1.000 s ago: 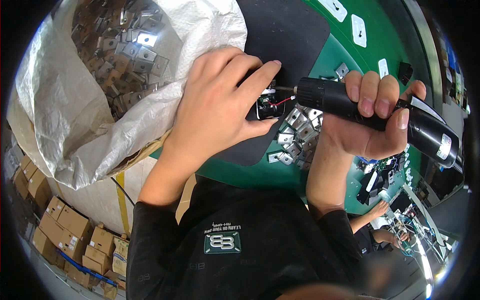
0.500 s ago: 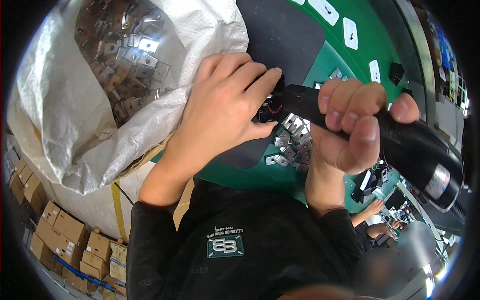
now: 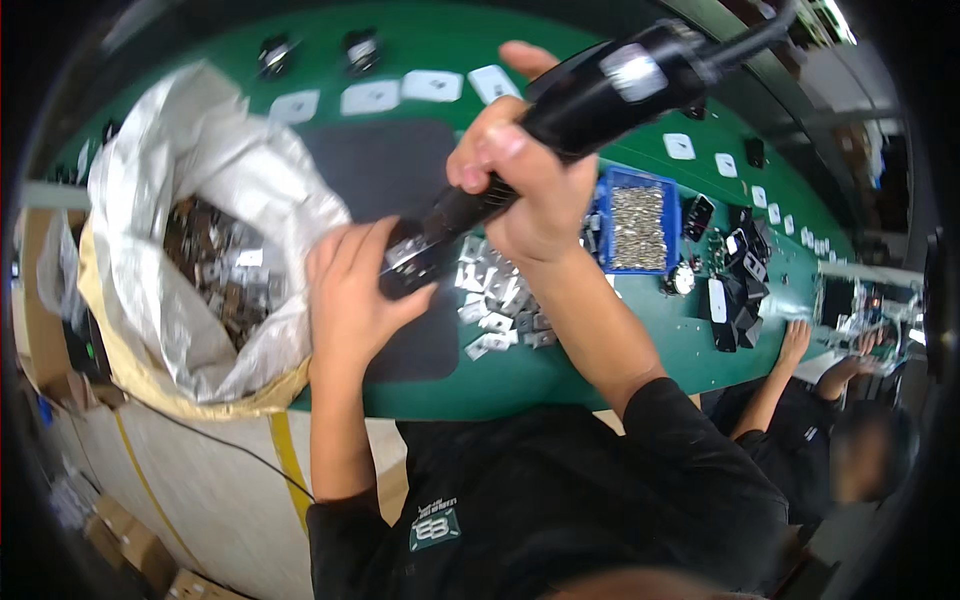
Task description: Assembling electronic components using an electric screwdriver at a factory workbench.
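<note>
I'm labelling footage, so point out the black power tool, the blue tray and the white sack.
Black power tool (image 3: 592, 106): head view, on its body.
Blue tray (image 3: 674, 225): head view, on its right rim.
White sack (image 3: 138, 240): head view, on its left wall.

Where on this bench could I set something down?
The far end of the dark mat, between sack and white cards, looks bare; so does the green bench between metal pieces and shirt. Crowded: around the blue tray and black parts, and by the left hand.

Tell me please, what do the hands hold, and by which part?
The right hand grips the black electric screwdriver around the middle of its body; the left hand holds a small black part, apparently by its sides.
</note>
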Action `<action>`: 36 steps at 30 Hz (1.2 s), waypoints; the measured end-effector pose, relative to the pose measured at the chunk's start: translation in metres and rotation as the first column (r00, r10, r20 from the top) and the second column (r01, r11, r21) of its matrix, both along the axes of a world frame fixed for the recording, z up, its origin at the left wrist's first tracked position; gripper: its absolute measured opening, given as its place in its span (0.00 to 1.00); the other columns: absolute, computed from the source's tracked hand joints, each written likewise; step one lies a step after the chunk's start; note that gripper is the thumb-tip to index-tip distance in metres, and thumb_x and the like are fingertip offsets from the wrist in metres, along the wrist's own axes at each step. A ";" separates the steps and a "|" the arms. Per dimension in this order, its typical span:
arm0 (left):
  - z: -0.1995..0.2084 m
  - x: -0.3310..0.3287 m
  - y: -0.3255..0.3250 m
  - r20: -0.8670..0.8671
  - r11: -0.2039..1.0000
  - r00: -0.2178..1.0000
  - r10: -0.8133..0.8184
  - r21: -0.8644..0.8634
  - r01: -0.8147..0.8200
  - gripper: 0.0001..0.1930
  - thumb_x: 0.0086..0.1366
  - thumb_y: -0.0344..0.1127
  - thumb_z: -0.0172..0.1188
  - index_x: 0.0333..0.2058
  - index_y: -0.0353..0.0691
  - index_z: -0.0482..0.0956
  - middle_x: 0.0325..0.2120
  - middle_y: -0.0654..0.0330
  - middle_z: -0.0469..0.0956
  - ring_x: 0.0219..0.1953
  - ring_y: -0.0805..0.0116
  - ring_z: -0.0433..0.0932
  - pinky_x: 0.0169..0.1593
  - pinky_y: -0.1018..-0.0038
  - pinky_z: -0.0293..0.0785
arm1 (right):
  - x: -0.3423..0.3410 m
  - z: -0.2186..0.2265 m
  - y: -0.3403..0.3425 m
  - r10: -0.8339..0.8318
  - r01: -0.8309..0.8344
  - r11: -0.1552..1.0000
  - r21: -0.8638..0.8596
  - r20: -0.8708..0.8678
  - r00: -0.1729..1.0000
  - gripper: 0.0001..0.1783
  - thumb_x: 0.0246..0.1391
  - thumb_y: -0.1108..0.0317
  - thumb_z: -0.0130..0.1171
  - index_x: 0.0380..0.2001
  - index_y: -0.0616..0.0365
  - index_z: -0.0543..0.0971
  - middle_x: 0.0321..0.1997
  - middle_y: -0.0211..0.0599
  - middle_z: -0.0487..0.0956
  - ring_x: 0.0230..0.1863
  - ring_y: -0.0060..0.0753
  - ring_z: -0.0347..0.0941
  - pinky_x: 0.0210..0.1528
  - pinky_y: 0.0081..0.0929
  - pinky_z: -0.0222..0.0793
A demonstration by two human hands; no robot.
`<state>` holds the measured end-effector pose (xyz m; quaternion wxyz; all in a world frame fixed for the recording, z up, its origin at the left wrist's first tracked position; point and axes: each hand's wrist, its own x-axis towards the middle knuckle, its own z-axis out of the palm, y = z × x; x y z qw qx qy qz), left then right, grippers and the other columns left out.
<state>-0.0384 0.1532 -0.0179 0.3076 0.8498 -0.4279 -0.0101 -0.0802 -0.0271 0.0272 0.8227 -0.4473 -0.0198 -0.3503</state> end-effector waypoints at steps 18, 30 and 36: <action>0.001 0.083 -0.277 0.186 0.886 0.873 -0.451 -0.020 0.462 0.35 0.45 0.41 0.72 0.53 0.40 0.71 0.46 0.47 0.75 0.48 0.47 0.75 0.51 0.62 0.72 | -0.075 0.023 -0.163 -0.348 0.165 0.866 -0.471 -0.333 0.876 0.24 0.48 0.70 0.66 0.48 0.66 0.73 0.33 0.29 0.76 0.32 0.16 0.69 0.37 0.18 0.67; 0.057 0.013 -0.225 0.057 0.926 0.959 -0.279 0.279 0.253 0.19 0.53 0.42 0.67 0.40 0.37 0.79 0.35 0.52 0.80 0.39 0.53 0.79 0.41 0.63 0.74 | -0.080 0.008 -0.172 -0.439 0.245 0.821 -0.516 -0.294 0.849 0.20 0.45 0.67 0.70 0.41 0.63 0.77 0.28 0.28 0.77 0.29 0.16 0.72 0.33 0.18 0.68; 0.020 -0.021 -0.195 -0.124 0.901 0.938 -0.323 0.263 0.345 0.17 0.51 0.38 0.69 0.35 0.32 0.79 0.32 0.51 0.80 0.35 0.56 0.80 0.40 0.65 0.75 | -0.072 0.001 -0.171 -0.457 0.214 0.798 -0.563 -0.335 0.824 0.21 0.38 0.59 0.68 0.32 0.63 0.79 0.24 0.37 0.77 0.25 0.31 0.73 0.31 0.27 0.69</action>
